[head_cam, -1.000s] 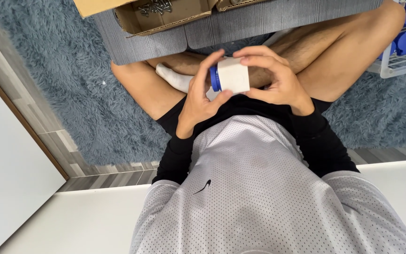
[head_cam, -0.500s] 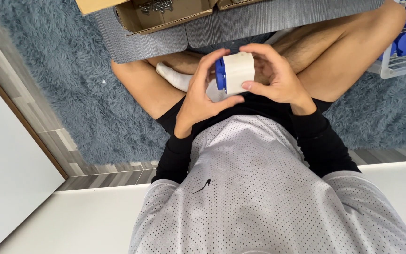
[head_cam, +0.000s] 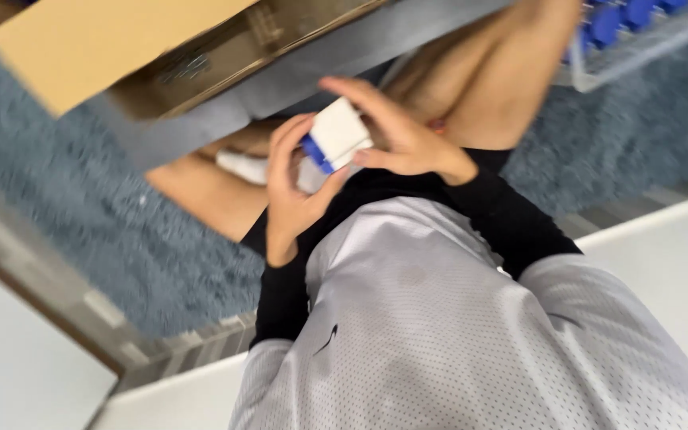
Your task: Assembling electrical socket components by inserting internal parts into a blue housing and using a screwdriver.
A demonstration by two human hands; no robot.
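Observation:
A small white jar with a blue lid (head_cam: 334, 135) is held in front of my chest, over my crossed bare legs. My left hand (head_cam: 290, 191) cups it from the lid side, fingers curled by the blue lid. My right hand (head_cam: 404, 135) wraps the white body from above and the right. The picture is tilted and blurred. I wear a grey mesh shirt over black sleeves.
An open cardboard box (head_cam: 161, 60) lies at the top left on a grey mat. A clear crate with several blue-lidded jars (head_cam: 631, 24) stands at the top right. Blue shaggy rug (head_cam: 89, 215) covers the floor. A white surface (head_cam: 662, 263) runs behind me.
The view has swung and tilted to the right and blurred. The jar has turned in my hands, its blue lid now pointing down-left toward my left palm.

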